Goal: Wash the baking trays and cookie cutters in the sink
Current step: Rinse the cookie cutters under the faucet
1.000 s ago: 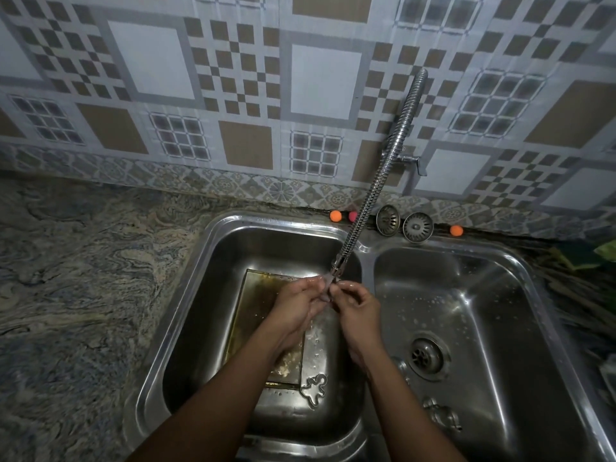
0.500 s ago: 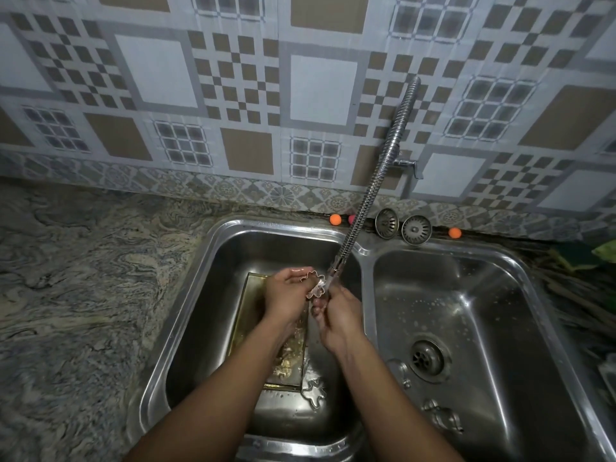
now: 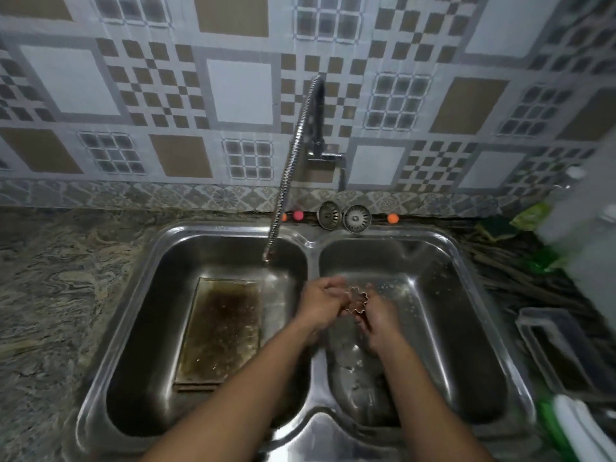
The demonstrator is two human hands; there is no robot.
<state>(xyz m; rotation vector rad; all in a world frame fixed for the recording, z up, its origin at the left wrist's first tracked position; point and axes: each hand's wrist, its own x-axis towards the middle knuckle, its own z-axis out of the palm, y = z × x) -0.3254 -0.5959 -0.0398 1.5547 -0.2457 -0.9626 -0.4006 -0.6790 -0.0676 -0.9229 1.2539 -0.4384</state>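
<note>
Metal cookie cutter (image 3: 356,299) pinched btwn L hand (image 3: 321,303) & R hand (image 3: 378,323), both curled, over right basin (image 3: 436,295).

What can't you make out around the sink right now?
Head view only:
- cookie cutter: small, blurred, edges covered by the left hand and right hand; exact shape unclear.
- right basin floor and drain: hidden behind the hands and right forearm.
- left basin near corner: covered by the left forearm.
- pale object at the right edge: blurred and cut off.
</note>
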